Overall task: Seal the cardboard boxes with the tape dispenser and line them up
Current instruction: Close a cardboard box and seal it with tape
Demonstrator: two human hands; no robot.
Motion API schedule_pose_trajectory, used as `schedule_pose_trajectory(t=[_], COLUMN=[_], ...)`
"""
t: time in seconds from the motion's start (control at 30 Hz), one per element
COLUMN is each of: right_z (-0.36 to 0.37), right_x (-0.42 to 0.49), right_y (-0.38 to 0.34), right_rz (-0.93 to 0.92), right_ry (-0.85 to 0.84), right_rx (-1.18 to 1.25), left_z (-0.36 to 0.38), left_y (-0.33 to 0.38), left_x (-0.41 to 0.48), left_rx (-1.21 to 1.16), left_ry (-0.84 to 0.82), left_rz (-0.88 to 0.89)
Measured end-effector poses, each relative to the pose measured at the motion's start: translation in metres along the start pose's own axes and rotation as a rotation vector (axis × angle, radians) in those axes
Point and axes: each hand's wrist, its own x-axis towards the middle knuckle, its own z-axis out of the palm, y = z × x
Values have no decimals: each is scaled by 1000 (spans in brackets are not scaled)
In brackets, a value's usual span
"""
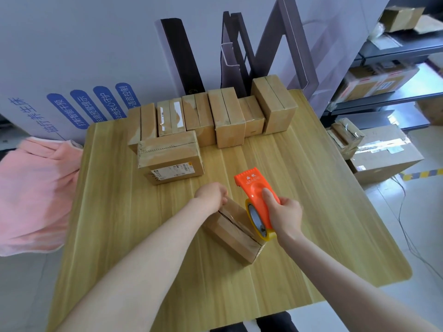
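Observation:
A small cardboard box [233, 232] lies near the middle of the wooden table [311, 188], its top seam showing. My left hand [212, 194] grips the box's far end. My right hand [284, 215] holds an orange tape dispenser [255, 190] with a yellow-rimmed tape roll [257, 220], set against the box's near right edge. A larger box with a shipping label [171, 156] sits further back on the left. Several boxes [227, 116] stand in a row along the table's far edge.
A pink cloth [33, 192] hangs at the table's left side. A white printed panel [72, 68] and dark boards lean behind the table. Metal shelves with cartons [383, 77] stand at right, and more cartons [383, 154] rest on the floor there.

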Motion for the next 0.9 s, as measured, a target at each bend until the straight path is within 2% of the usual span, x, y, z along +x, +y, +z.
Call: schedule_pose_trajectory(t=[0.1,0.2,0.4,0.47,0.53,0.57,0.6,0.67,0.7,0.73,0.8,0.9], right_z=[0,-2,-22,-32,-42,-46,-50,-57,-60,-62,-66,-68], right_x=[0,3,-7,-12,-17,-18,-20,-25,-28,-30,-33,-36], right_y=[-4,-10,-36,-50,-64,-70,-76,-88,-93,-98,-105,-111], right_rz=[9,26,-101,-175,-250,-280,-310,-364,-387,-407,-450,-513], right_ry=[-9,-62,-223,-278,-336,-359,-376,-398,-404,-408,-407,-395], right_rx=[1,44,156,154,153,156,153,137,135,132,114,68], left_z=[-1,7,25,29,18,7,-8,-45,-65,-82,-107,-123], left_y=[4,-5,-41,-43,-36,-29,-21,0,11,19,30,39], left_x=[-5,-22,-69,-84,-93,-95,-96,-105,-112,-118,-129,-140], left_rx=[45,180,-28,59,92,12,-176,-801,-1051,-1197,-1246,-1187], left_ry=[11,101,108,98,158,198,234,244,221,190,148,144], left_rz=[-24,-168,-395,-389,-303,-233,-152,-15,41,92,160,230])
